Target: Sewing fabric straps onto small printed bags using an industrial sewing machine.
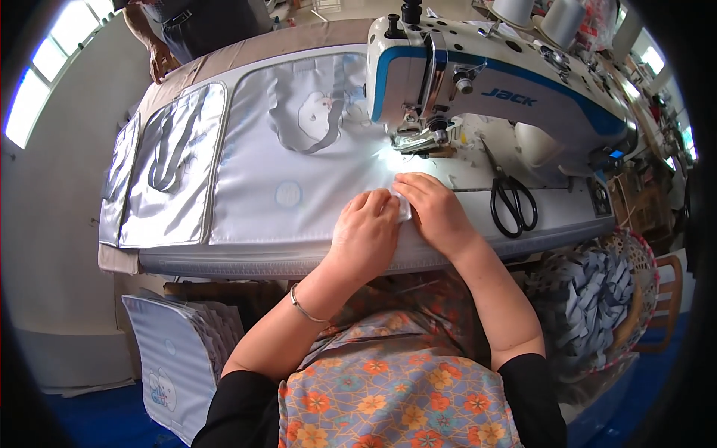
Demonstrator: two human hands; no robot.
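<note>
A pale, glossy fabric panel (258,187) with a printed bear and a grey strap (328,138) lies across the sewing table. My left hand (364,230) is curled over its right edge near the table front, fingers bent and pressed on the cloth. Right beside it, my right hand (437,213) closes on the same edge, fingertips together just below the lit needle area. The white and blue sewing machine (493,89) stands behind my hands, its presser foot (418,142) over the far part of that edge. What lies under my fingers is partly hidden.
Black-handled scissors (513,205) lie right of my hands. Finished-looking silvery panels (175,168) rest at the left. A basket (650,284) of grey strips (597,299) stands lower right, stacked printed panels (160,366) lower left. Another person's hand (160,60) touches the table's far edge.
</note>
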